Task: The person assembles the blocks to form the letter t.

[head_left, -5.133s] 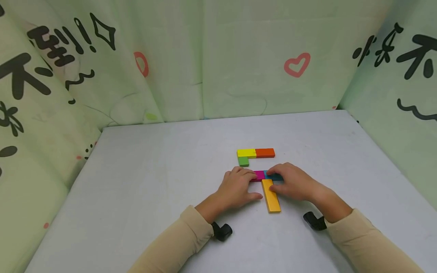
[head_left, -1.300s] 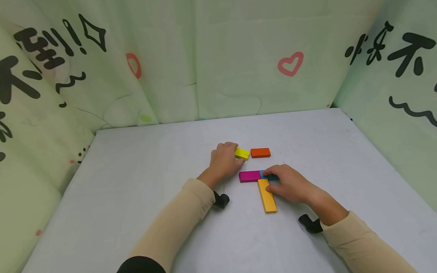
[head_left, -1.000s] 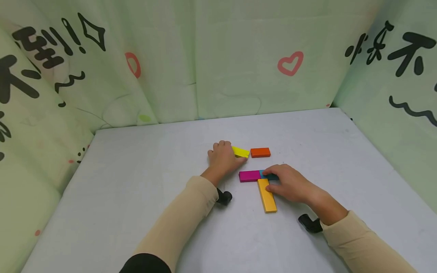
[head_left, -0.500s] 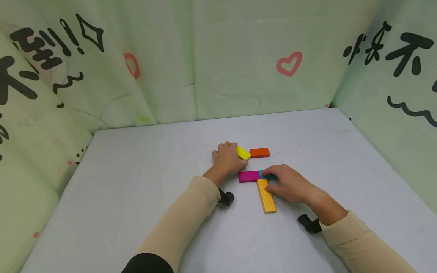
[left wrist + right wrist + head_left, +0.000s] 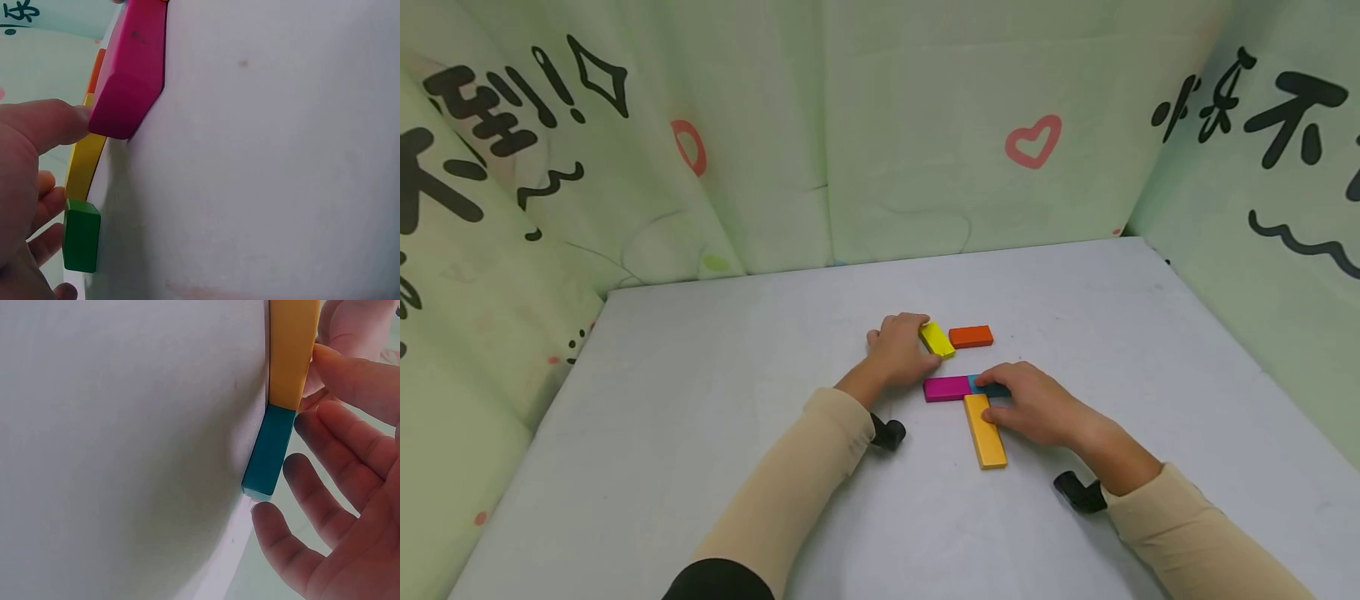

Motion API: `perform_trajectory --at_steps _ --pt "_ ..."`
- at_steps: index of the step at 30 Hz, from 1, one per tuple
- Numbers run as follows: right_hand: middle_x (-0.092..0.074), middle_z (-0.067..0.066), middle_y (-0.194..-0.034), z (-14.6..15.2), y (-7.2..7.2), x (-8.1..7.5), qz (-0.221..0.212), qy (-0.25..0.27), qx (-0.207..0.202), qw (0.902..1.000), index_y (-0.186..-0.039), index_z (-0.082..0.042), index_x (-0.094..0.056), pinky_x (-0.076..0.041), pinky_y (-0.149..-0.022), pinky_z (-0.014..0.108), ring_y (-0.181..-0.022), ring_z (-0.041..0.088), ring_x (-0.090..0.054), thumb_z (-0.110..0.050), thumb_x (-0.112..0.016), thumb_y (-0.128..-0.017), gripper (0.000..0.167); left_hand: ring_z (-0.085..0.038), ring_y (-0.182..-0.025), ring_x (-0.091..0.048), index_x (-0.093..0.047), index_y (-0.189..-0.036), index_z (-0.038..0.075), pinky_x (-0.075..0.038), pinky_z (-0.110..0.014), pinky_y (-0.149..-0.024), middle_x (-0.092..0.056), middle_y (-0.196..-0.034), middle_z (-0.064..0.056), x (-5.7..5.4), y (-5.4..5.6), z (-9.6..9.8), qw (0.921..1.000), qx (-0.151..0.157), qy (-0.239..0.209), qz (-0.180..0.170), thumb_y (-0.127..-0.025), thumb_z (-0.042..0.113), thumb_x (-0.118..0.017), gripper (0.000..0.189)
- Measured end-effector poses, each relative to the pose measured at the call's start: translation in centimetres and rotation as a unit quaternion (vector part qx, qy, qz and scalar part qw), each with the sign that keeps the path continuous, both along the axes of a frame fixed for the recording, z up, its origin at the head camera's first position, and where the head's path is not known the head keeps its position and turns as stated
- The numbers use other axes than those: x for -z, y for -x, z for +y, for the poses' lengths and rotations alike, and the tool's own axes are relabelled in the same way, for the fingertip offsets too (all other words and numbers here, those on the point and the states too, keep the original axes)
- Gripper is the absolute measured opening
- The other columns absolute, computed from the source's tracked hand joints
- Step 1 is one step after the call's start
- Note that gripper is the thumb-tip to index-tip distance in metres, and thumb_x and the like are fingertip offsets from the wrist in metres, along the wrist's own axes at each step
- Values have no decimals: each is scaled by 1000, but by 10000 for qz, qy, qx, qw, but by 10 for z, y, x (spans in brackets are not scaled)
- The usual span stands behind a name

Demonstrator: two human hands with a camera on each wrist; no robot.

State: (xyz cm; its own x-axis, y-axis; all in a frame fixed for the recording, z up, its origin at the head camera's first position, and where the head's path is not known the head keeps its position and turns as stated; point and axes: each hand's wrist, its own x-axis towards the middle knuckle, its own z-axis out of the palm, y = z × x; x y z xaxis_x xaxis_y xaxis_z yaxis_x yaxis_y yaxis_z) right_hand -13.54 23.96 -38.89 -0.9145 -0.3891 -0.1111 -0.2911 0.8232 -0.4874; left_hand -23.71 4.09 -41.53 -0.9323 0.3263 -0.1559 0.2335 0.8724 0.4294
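In the head view, my left hand (image 5: 898, 350) pinches a small yellow block (image 5: 937, 339) between thumb and fingers; the block lies slanted. A green block (image 5: 81, 237), hidden in the head view, shows by my left fingers in the left wrist view. Just right of the yellow piece is an orange-red block (image 5: 971, 337). Nearer me, a magenta block (image 5: 946, 389) and a blue block (image 5: 996, 390) stand end to end, with a long amber block (image 5: 983, 431) meeting them from below. My right hand (image 5: 1037, 404) rests with fingers on the blue block and thumb touching the amber one.
The blocks lie on a white table (image 5: 715, 400). Pale green printed curtains (image 5: 910, 133) hang around its back and sides. Both wrists carry a small black camera, and the sleeves are beige.
My left hand left the magenta block and took the yellow one, which parted from the orange-red block and turned from crosswise to slanted. My right hand stayed on the blue and amber blocks.
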Motion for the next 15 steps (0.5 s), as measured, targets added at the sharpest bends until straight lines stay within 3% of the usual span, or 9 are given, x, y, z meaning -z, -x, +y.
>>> perform_trajectory --at_steps 4,15 --pt "-62 16 -125 0 0 -1 -29 -14 20 10000 -126 3 -63 -43 -101 54 -115 36 -54 -15 -73 -91 41 -22 -129 -41 -50 -147 18 -34 -46 -103 -52 -144 -1 -1 0 -2 9999 16 -109 -43 -91 39 -72 64" --pt "-62 15 -126 0 0 0 -64 -25 40 10000 -127 1 -63 -43 -102 54 -117 36 -53 -16 -74 -91 41 -23 -132 -41 -55 -144 17 -32 -45 -104 -55 -143 0 -4 -2 0 9987 421 -275 -132 -90 35 -74 60"
